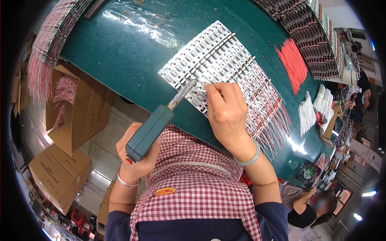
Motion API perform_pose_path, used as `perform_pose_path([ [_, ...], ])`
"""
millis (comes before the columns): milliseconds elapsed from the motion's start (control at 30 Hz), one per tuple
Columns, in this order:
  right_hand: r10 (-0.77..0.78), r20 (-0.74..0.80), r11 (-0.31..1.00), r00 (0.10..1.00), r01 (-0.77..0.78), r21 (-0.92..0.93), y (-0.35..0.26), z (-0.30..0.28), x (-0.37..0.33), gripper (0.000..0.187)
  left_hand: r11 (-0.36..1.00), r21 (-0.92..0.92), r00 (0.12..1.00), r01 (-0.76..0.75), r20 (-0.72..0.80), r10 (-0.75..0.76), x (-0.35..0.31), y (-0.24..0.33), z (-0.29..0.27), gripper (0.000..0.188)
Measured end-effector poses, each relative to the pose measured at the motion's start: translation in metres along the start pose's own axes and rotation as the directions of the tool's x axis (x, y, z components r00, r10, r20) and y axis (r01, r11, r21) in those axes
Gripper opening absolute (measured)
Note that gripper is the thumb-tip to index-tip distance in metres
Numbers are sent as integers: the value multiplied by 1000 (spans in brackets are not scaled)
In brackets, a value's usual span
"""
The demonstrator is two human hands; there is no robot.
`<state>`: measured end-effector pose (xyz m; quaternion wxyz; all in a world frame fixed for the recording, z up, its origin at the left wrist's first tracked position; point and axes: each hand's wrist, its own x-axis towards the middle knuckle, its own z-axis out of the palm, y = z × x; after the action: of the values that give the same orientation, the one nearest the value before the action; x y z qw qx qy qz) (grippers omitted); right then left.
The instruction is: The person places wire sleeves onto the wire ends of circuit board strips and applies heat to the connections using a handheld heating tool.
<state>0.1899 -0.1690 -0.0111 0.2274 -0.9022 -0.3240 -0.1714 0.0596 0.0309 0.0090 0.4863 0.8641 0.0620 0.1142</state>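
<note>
My left hand (138, 150) is wrapped round the dark green body of a soldering gun (150, 130). The gun's metal shaft points up and right, and its tip reaches the near left part of a white circuit board panel (201, 52). Over the panel, my right hand (227, 110) is closed in a pinch beside that tip, on what looks like a thin wire, mostly hidden by the fingers. Red and white wires (267, 120) are attached along the panel's right part and trail off its near right edge. The panel lies slanted on a green table (116, 52).
A bundle of red wires (292, 66) and bundles of white wires (307, 114) lie to the right. Stacked panels (313, 36) stand far right; wired panels (52, 48) hang at the left. Cardboard boxes (60, 172) stand beyond the left edge. A fan (308, 174) and another person (313, 209) are at lower right.
</note>
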Motion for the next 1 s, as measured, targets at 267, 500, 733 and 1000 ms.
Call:
perform_pose_path([
  [267,-10,-8,1000,1000,10,-2,1,1,-1,29,992,-67,994,106,-32,-108,-16,-7,-3,23],
  [500,11,-18,997,1000,-9,82,-2,-1,-1,38,992,-77,992,96,-77,-102,-15,-4,-5,25],
  [733,68,97,994,993,-76,85,-13,0,1,55,983,-120,983,137,-108,-150,-22,-9,-4,23],
  [1000,62,-12,992,998,-61,109,-11,4,-5,41,999,-30,994,33,-105,-36,-22,-10,-5,24],
])
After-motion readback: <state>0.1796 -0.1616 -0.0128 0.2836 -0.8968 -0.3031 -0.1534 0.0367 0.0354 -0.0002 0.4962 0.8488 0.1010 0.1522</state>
